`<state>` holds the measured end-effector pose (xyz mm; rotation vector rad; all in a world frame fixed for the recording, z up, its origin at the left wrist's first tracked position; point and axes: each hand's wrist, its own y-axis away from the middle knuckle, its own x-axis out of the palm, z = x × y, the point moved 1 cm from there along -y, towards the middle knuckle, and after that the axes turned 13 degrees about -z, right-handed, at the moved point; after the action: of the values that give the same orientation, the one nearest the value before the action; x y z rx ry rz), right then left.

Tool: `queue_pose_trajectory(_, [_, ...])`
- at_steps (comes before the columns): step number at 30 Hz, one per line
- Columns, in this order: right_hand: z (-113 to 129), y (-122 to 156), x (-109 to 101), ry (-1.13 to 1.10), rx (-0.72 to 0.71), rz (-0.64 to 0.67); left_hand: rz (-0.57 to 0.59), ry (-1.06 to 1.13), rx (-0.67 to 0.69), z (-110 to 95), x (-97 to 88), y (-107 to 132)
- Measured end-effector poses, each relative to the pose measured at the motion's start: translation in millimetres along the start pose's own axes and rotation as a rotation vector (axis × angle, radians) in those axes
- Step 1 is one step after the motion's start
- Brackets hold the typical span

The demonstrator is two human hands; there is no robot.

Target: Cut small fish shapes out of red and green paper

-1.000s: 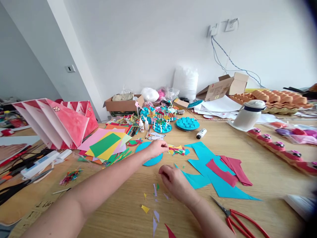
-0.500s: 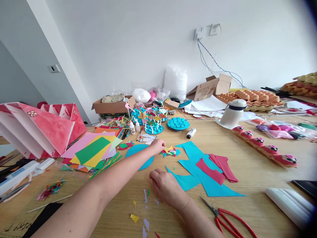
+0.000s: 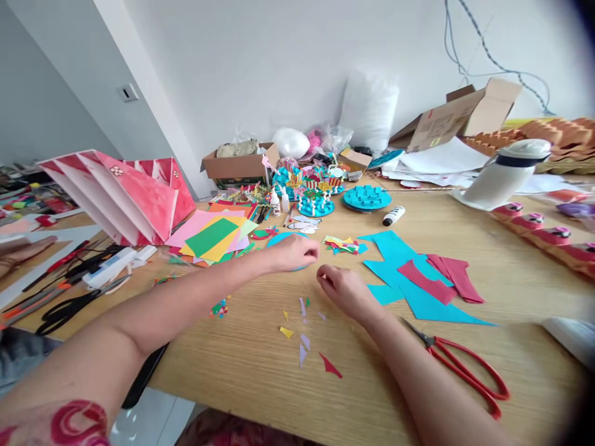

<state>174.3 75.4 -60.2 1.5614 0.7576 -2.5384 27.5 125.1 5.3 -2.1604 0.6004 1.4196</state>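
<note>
My left hand [image 3: 297, 253] is closed above the table, in front of a blue paper circle [image 3: 279, 238] that it partly covers. Just to its right, my right hand [image 3: 349, 293] has its fingers pinched together; anything held in either hand is too small or hidden to make out. Beyond them lies a small pile of coloured paper scraps [image 3: 343, 245]. Cut blue paper [image 3: 395, 260] and red paper pieces [image 3: 458, 277] spread to the right. Nearer me are loose scraps, among them a yellow one [image 3: 287, 332] and a red one [image 3: 330, 365]. Red-handled scissors [image 3: 465, 365] rest beside my right forearm.
Coloured sheets [image 3: 211, 238] and a pink-painted white folded structure [image 3: 134, 198] stand left. Decorated blue discs [image 3: 316, 201], glue bottles [image 3: 276, 203] and a cardboard box [image 3: 237, 164] sit behind. A white jug [image 3: 506, 176] is right. What looks like another person's hand [image 3: 25, 253] shows at the left edge.
The view has swung left and down. My left hand has drawn back from the scrap pile toward my right hand, and the two are now closer together.
</note>
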Motion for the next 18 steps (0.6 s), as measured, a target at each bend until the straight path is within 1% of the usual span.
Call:
queue_pose_trajectory(2, [-1.4,-0.1,-0.3,0.003,0.019,-0.025,0.113,0.031,0.092,-13.5,1.0,33.7])
queue_pose_trajectory(4, [-2.6,0.0,0.3,0.003,0.029,-0.038,0.24,0.053,0.193,-25.8,9.1,63.4])
queue_pose_trajectory(5, [-3.0,0.1,1.1,0.004,0.031,-0.038,0.328,0.03,0.304,-31.2,14.9,76.0])
queue_pose_trajectory(6, [-3.2,0.2,2.0,0.004,0.032,-0.032,0.345,0.002,0.363,-35.3,20.4,86.2])
queue_pose_trajectory(8, [-3.2,0.7,4.1,0.004,0.027,-0.015,0.319,-0.067,0.384,-39.7,29.9,99.9])
queue_pose_trajectory(10, [-2.7,1.3,5.6,0.006,0.02,0.004,0.283,-0.112,0.373,-40.7,36.1,106.3])
queue_pose_trajectory(12, [-2.2,2.0,6.1,0.006,0.013,0.021,0.264,-0.131,0.387,-39.6,39.3,107.8])
queue_pose_trajectory(16, [-0.9,2.4,4.4,0.004,0.005,0.038,0.235,-0.169,0.459,-36.3,41.1,103.5])
queue_pose_trajectory(18, [-0.5,2.2,3.4,0.003,0.006,0.042,0.236,-0.185,0.469,-35.6,41.1,100.2])
